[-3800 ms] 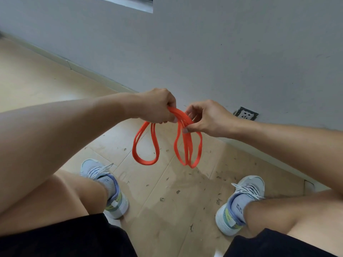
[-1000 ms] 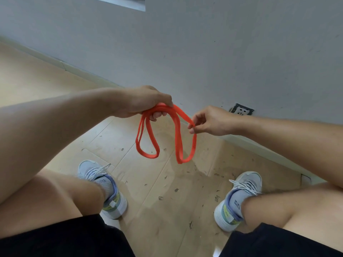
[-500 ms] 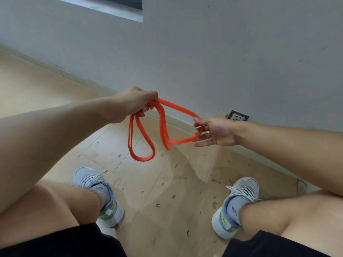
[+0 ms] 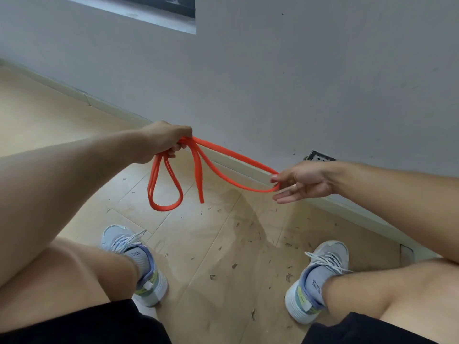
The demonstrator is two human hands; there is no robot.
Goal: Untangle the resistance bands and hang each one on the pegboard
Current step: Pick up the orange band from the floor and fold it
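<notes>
An orange resistance band (image 4: 218,167) hangs between my two hands above the floor. My left hand (image 4: 166,139) is closed in a fist around its bunched top; a loop and a folded strand dangle below that fist. A long loop stretches right to my right hand (image 4: 301,181), which pinches its far end between thumb and forefinger while the other fingers stay spread. I cannot tell whether this is one band or more. No pegboard is in view.
A grey wall (image 4: 273,83) with a pale skirting board runs close ahead, with a wall socket (image 4: 319,157) low on the right. A dark framed panel (image 4: 154,6) shows at the top. My knees and both sneakers rest on a littered wooden floor (image 4: 218,244).
My hands have moved apart, the right one pulling a loop out to the right and lower. The band went from hanging in bunched loops to one long stretched loop. The view tilted up slightly.
</notes>
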